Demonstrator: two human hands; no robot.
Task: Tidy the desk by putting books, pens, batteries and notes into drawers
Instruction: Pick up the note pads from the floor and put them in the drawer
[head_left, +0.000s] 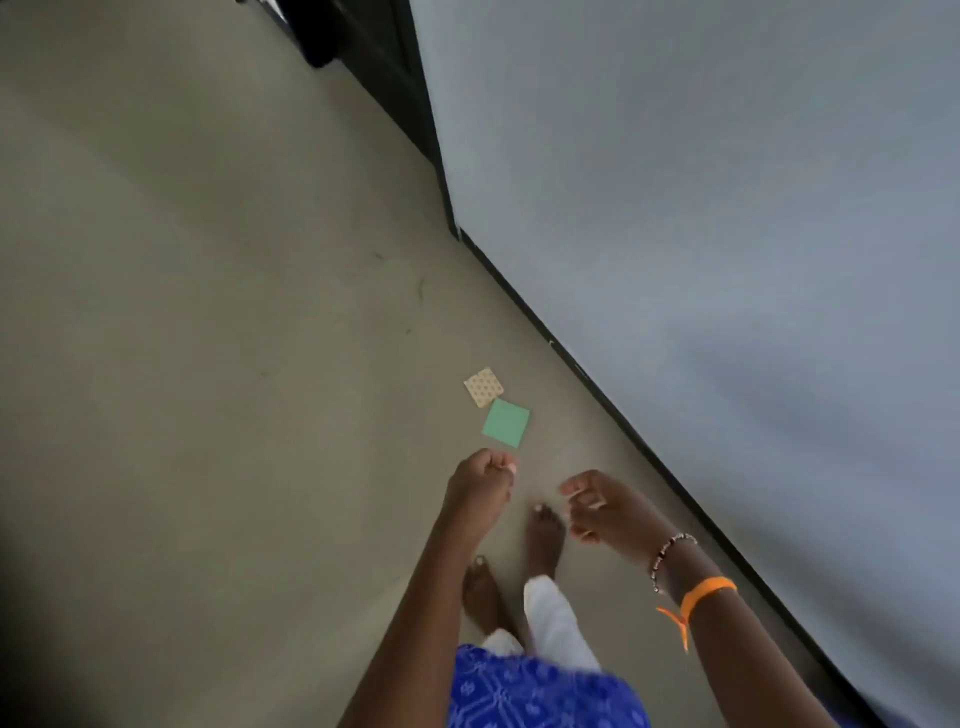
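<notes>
- Two small square notes lie on the beige floor (208, 312), a little past the person's hands: a green note (506, 423) and, just beyond it to the left, a cream note (483, 387) printed with small dots. Their corners meet or very nearly so (I cannot tell whether one overlaps the other).
- The left hand (480, 483) hangs above the floor just short of the green note, its fingers curled into a loose fist. The grip is narrow and I can see nothing in it.
- The right hand (602, 506) hangs to the right of the left one, well apart from both notes. Its fingers are loosely bent with gaps between them, a relaxed and fairly wide grip holding nothing.
- On the right wrist sit a beaded bracelet (667, 556) and, nearer the elbow, an orange band (706, 592) with a loose tail hanging down.
- Below the hands two bare feet (543, 535) stand on the floor, with white trouser legs (556, 618) and a blue patterned garment (540, 691) at the near edge.
- A pale grey wall (727, 208) fills the right side, with a dark strip along its foot running from near right to far left.
- Something black (358, 36) stands at the far end of the wall (too blurred to name).
</notes>
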